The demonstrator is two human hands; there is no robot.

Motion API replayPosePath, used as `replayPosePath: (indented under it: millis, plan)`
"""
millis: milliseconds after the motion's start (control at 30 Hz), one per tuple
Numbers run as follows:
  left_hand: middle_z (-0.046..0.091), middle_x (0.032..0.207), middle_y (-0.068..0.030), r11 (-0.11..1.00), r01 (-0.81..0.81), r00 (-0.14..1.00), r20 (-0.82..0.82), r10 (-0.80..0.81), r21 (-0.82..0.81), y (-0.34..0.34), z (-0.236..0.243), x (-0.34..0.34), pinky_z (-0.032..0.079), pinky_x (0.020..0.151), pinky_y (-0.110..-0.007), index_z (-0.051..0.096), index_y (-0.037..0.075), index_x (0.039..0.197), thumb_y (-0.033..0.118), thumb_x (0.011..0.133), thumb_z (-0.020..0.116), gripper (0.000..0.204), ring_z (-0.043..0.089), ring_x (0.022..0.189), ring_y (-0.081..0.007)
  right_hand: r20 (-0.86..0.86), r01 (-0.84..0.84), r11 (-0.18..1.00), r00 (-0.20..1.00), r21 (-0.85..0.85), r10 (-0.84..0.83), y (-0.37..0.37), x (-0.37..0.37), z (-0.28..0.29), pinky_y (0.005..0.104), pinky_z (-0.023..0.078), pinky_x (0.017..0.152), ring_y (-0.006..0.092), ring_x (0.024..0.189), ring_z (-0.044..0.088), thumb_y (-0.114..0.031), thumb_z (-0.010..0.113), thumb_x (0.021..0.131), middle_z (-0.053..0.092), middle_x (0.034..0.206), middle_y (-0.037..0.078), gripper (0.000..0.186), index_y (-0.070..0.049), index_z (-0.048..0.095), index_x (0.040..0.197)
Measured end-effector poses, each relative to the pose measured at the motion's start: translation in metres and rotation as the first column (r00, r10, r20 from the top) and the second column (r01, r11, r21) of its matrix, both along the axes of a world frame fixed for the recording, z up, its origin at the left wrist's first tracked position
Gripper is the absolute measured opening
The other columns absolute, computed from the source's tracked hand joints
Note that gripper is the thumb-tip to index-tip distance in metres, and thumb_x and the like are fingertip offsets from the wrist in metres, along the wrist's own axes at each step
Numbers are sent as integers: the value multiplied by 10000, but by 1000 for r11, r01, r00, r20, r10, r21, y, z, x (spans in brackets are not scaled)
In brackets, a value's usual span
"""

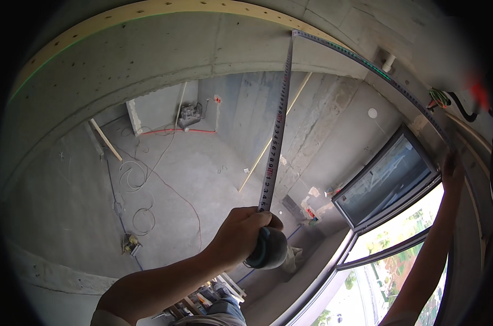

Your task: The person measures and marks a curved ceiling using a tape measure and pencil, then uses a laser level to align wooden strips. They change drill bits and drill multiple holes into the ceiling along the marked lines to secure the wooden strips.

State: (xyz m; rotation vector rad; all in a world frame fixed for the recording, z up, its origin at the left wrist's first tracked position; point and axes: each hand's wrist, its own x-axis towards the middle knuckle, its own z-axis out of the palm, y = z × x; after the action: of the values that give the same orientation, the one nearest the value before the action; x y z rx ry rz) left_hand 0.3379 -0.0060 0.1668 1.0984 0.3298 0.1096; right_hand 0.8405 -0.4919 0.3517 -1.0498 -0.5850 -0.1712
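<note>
My left hand (241,233) grips a black and teal tape measure case (268,252), thumb on its extended blade (277,130). The blade rises to a light wooden strip (148,6) along the concrete overhead, bends there and runs down to the right. My right hand (453,171) is raised at the right, its fingers closed on that far stretch of blade, partly hidden and small in view. A green laser line shows on the strip and blade.
Below are a compressor (190,115), loose hoses and cables (148,182), leaning battens (105,138) and small equipment (131,244) on a concrete floor (173,179). An open window (382,176) fills the lower right. My legs (222,309) stand on a raised wooden support.
</note>
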Motion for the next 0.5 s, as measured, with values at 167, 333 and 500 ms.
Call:
replayPosePath:
  millis: [167, 333, 500]
  plan:
    - [626, 762, -91, 1000, -1, 1000, 7, 1, 5, 0, 0, -2, 522, 602, -275, 639, -52, 912, 164, 910, 473, 272, 606, 645, -133, 6, -32, 999, 999, 30, 32, 6, -4, -4, 290, 574, 784, 189, 895, 662, -124, 534, 950, 673, 1000, 100, 213, -9, 618, 1108]
    - [638, 790, -116, 998, 9, 1000, -7, -8, 60, 4, -6, -5, 525, 632, -301, 642, -56, 897, 182, 901, 479, 289, 614, 656, -168, -28, -56, 994, 998, 93, 58, -4, 9, -6, 315, 572, 779, 228, 888, 663, -125, 530, 951, 674, 995, 114, 222, 12, 616, 1103]
    - [657, 839, -134, 991, 103, 978, -191, -86, 81, 37, -59, -55, 507, 725, -316, 637, -57, 941, 213, 893, 485, 313, 636, 735, -207, 992, 994, 47, 99, -96, -74, 0, -7, -32, 326, 534, 811, 319, 934, 647, -129, 511, 963, 661, 1057, 152, 281, 51, 570, 1169]
